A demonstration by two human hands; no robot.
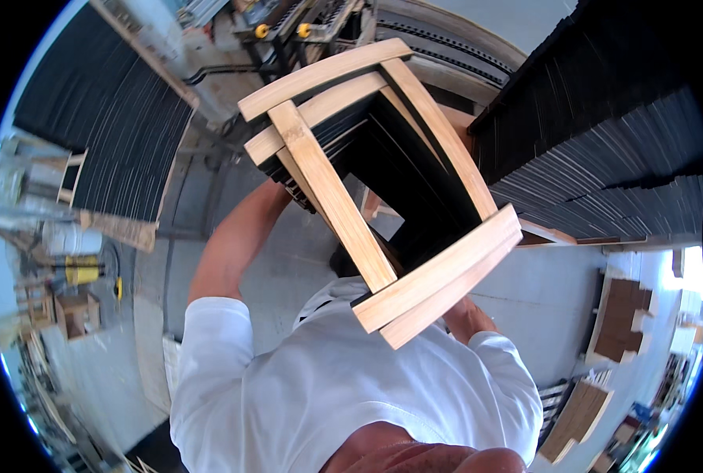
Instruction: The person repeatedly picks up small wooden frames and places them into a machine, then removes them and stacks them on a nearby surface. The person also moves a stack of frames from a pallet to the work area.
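A tall stack of wooden frames (336,193) rises up in front of my chest, its top close to my face. The uppermost frame is pale wood with black inner edges; its rails are slightly curved, and the frames below sit a little askew. Through their dark, hollow middle a bit of the floor shows. My left hand (282,197) reaches to the stack's left side, where the frames cover its fingers. On the near right, my right hand (463,317) goes under the stack's lower corner, fingers hidden too. The stack is held between both arms.
Large piles of black-edged pieces stand at the right (604,169) and the left (119,118). Ahead is a machine (288,35) with yellow knobs. A bucket (69,236) and a wooden box (77,314) are at the left, brown panels (623,319) at the right.
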